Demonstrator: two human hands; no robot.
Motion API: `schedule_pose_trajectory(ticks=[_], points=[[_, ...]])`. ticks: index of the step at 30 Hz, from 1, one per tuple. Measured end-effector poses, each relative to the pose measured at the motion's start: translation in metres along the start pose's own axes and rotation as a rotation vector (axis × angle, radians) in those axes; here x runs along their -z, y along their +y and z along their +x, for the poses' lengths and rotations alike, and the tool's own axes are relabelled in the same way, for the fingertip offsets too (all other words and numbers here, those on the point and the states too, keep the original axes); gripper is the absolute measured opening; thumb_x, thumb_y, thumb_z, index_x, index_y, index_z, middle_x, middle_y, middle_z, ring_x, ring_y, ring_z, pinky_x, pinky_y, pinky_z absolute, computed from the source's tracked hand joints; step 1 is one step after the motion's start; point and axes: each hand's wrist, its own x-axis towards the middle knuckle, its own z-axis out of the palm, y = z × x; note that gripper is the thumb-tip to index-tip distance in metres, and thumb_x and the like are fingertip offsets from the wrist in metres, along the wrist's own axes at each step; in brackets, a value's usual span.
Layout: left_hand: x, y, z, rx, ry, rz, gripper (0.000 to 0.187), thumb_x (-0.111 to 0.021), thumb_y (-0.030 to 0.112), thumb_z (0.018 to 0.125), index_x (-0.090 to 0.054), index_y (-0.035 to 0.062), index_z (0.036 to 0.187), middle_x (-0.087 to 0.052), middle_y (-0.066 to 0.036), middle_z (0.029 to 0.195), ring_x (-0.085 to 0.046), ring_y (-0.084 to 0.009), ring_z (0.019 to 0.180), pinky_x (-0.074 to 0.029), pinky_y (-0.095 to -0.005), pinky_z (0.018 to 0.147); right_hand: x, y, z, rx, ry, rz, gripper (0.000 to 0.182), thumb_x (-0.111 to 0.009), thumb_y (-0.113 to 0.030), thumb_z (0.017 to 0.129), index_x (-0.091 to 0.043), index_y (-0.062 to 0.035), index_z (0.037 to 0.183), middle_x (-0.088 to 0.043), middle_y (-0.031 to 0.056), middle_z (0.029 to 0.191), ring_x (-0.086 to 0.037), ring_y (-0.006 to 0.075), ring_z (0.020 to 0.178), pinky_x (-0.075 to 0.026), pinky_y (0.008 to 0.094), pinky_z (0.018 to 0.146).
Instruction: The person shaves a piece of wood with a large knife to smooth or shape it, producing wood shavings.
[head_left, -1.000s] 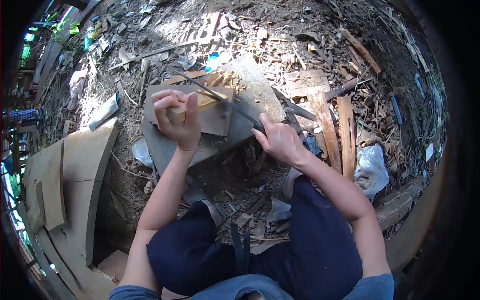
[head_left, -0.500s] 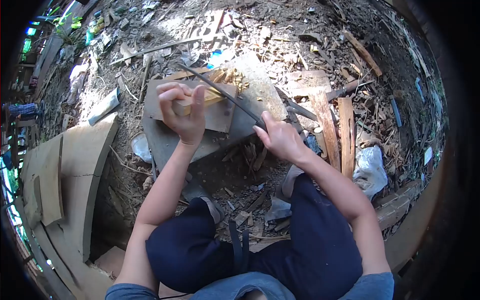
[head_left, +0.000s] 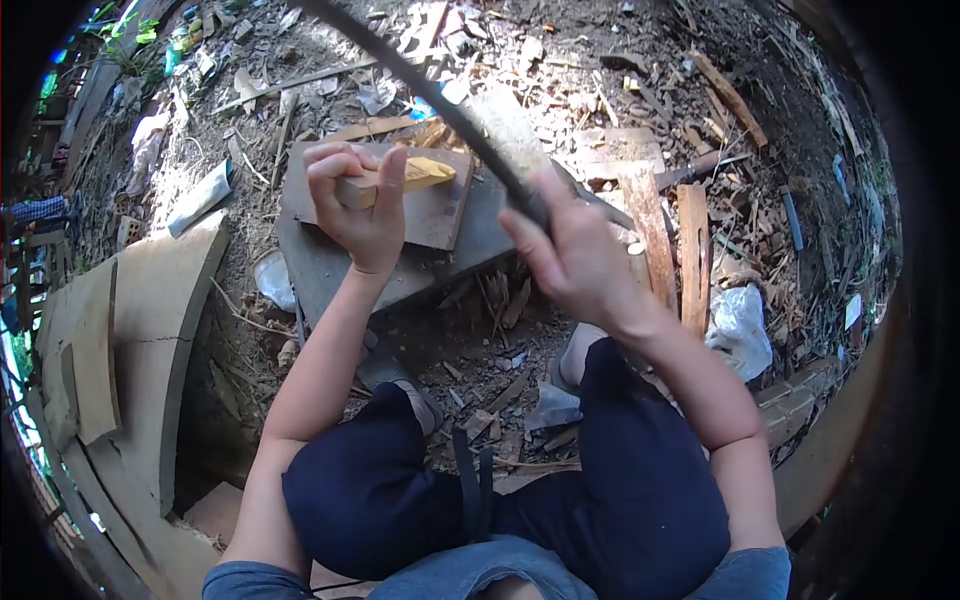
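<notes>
My left hand is wrapped around a short wooden block, whose far end is cut to pale yellow wood. The block lies on a flat wooden board, which rests on a grey slab. In my right hand is the handle of a machete, its long dark blade raised and pointing up and to the left. The blade is clear of the block. Motion blurs the right hand and the machete a little.
Wood chips lie just behind the board. A second blade with a brown handle lies on the right, near long wood pieces. Curved planks lean at the left. A plastic bag is at the right.
My right hand has lifted the machete up and away from the block, toward the camera. My left hand keeps its hold on the block in nearly the same place.
</notes>
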Motion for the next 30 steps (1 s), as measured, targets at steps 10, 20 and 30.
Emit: schedule_pose_trajectory(ticks=[10,20,30], points=[[0.003,0.004,-0.004,0.037,0.020,-0.023,0.034,-0.070,-0.003,0.084,-0.039,0.0079,0.094,-0.047,-0.007,0.091,-0.050,-0.0130,0.077,-0.047,-0.0286,0.073,-0.017,0.044,-0.004,-0.262,-0.184,0.020,0.040,-0.050,-0.038,0.097,-0.049,0.0007,0.107,-0.063,0.0261,0.073,-0.061,0.0492,0.069,-0.047,0.0534,0.062],[0.006,0.006,-0.008,0.018,0.058,-0.027,0.034,-0.067,-0.006,0.083,-0.038,0.0083,0.093,-0.045,-0.007,0.092,-0.048,-0.0126,0.079,-0.048,-0.0293,0.072,-0.037,0.059,-0.014,-0.201,-0.236,-0.363,0.038,-0.052,-0.034,0.097,-0.047,0.0015,0.112,-0.063,0.0279,0.066,-0.064,0.0474,0.063,-0.052,0.0544,0.056],[0.004,0.004,-0.001,0.133,0.070,-0.082,0.027,-0.058,-0.010,0.083,-0.037,0.0058,0.089,-0.047,-0.007,0.087,-0.050,-0.0133,0.078,-0.057,-0.0440,0.087,-0.039,0.077,-0.015,-0.326,-0.241,-0.203,0.039,-0.050,-0.039,0.098,-0.042,-0.0015,0.106,-0.061,0.0331,0.074,-0.060,0.0519,0.078,-0.046,0.0564,0.070]])
